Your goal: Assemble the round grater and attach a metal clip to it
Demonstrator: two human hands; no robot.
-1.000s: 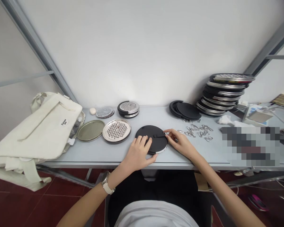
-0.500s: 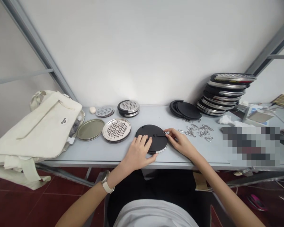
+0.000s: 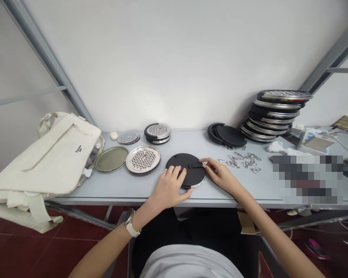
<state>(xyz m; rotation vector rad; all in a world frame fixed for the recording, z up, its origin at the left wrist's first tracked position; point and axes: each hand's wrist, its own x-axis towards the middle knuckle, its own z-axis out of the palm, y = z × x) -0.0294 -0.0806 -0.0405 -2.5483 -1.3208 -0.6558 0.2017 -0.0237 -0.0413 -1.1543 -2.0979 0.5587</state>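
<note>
In front of me on the table lies a round black grater case (image 3: 191,172) with a slotted strip across its top and a silvery edge at the front right. My left hand (image 3: 171,187) holds it down, fingertips on its upper face and thumb against the near rim. At the case's right edge, by the end of the strip, my right hand (image 3: 217,173) pinches a small metal clip (image 3: 202,163), mostly covered by the fingers. Several loose metal clips (image 3: 239,157) are scattered to the right of that hand.
Left of the case are a silver grater disc (image 3: 143,159), a plain metal disc (image 3: 111,158) and a cream bag (image 3: 55,154). Behind stand black-rimmed graters (image 3: 157,132) and black cases (image 3: 232,136). A tall grater stack (image 3: 274,116) leans at the back right.
Both hands keep nearly the same place on the case. My right fingertips have shifted slightly at its edge, and less of the metal clip shows.
</note>
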